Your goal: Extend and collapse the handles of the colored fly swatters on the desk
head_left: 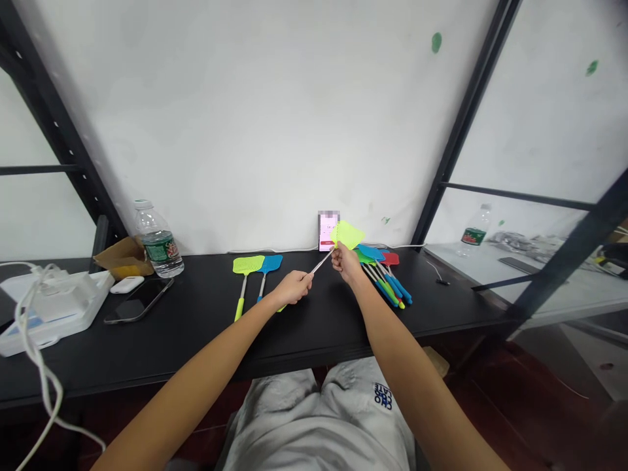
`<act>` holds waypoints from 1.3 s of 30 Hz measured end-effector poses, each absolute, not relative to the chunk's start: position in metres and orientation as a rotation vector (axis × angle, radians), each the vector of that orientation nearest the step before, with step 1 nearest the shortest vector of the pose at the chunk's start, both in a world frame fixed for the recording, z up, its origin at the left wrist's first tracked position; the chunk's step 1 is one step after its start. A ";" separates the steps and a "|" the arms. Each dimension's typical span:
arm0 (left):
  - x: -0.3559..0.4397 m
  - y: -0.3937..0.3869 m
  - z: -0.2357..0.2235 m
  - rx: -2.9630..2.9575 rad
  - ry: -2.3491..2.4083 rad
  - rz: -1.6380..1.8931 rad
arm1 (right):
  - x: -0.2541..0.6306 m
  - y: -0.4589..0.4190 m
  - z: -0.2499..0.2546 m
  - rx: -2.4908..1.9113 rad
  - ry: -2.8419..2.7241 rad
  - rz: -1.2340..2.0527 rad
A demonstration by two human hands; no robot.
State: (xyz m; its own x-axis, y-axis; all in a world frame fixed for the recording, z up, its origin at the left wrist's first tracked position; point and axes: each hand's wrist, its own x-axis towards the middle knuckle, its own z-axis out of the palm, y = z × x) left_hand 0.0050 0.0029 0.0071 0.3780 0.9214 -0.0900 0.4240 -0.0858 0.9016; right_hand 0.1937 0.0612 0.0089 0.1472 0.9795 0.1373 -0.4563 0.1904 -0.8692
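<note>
I hold a yellow-green fly swatter [347, 233] above the black table [196, 327]. My left hand [292, 288] grips its handle end, and a metal rod runs up to the right from it. My right hand [346, 261] pinches the rod just under the swatter's head. Two swatters lie flat to the left, one yellow-green [245, 268] and one blue [269, 265]. A pile of several swatters [385, 275] in blue, green and red lies just right of my right hand.
A phone [327, 232] leans lit against the wall behind the swatter. At the left stand a water bottle [157, 242], a dark phone [140, 301], an earbud case [126, 284] and a white box with cables [53, 301]. A black frame post [461, 131] rises at right.
</note>
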 end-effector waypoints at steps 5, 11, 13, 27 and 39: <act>0.005 0.004 0.002 1.871 1.224 0.682 | 0.195 0.060 0.009 -0.763 -0.778 1.141; 0.005 0.005 0.001 2.194 1.283 0.803 | 0.189 0.062 0.006 -0.821 -0.805 1.038; 0.005 0.006 0.001 2.227 1.302 0.803 | 0.188 0.061 0.005 -0.830 -0.807 1.026; 0.007 0.007 0.001 2.295 1.444 0.905 | 0.151 0.047 0.001 -0.780 -0.952 1.062; 0.006 0.017 -0.003 2.004 1.370 1.025 | 0.132 0.042 -0.006 -0.801 -1.164 1.180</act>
State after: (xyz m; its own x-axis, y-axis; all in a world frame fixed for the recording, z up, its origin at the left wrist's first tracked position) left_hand 0.0055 0.0174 -0.0030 0.2098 0.9299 0.3021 0.5524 -0.3677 0.7481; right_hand 0.1320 0.0418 -0.0063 -0.0266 0.9664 0.2556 -0.2692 0.2393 -0.9329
